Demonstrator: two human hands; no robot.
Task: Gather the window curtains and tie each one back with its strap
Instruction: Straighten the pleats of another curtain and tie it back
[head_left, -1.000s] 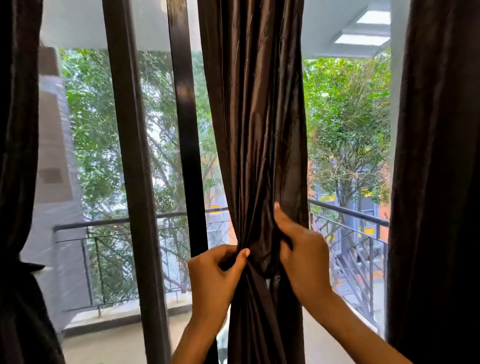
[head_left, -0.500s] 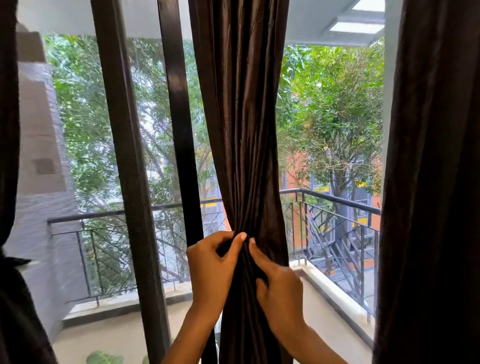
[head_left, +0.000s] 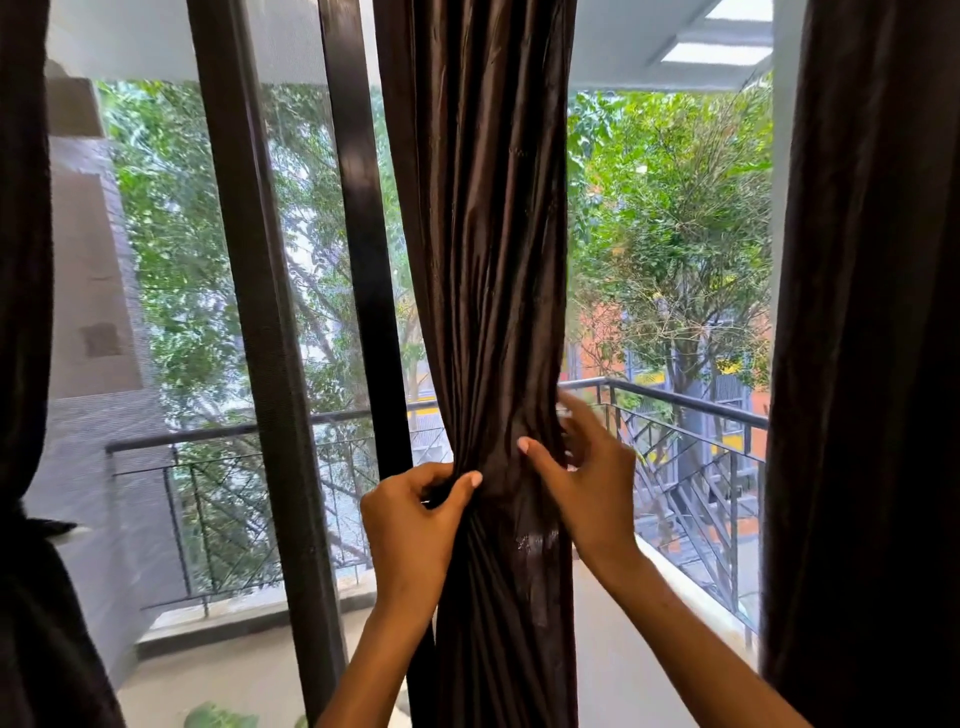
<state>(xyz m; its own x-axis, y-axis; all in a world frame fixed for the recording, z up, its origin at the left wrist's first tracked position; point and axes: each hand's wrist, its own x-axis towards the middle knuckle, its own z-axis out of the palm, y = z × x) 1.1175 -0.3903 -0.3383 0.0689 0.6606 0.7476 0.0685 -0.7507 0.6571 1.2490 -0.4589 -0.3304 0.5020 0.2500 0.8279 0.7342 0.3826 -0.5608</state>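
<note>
From the head view, the brown curtain (head_left: 483, 291) hangs gathered in the middle of the window, in front of a dark frame post (head_left: 363, 270). The left hand (head_left: 415, 525) pinches its bunched folds between thumb and curled fingers at the waist of the bundle. The right hand (head_left: 587, 478) has a loose grip, thumb touching the cloth, fingers spread at the curtain's right edge and blurred. Another dark curtain (head_left: 872, 364) hangs at the right, a balcony railing (head_left: 691, 405) behind

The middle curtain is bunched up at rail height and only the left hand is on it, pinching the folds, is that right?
Not quite. In the head view both hands are on the middle curtain: the left hand pinches the folds, and the right hand touches them too.
</note>
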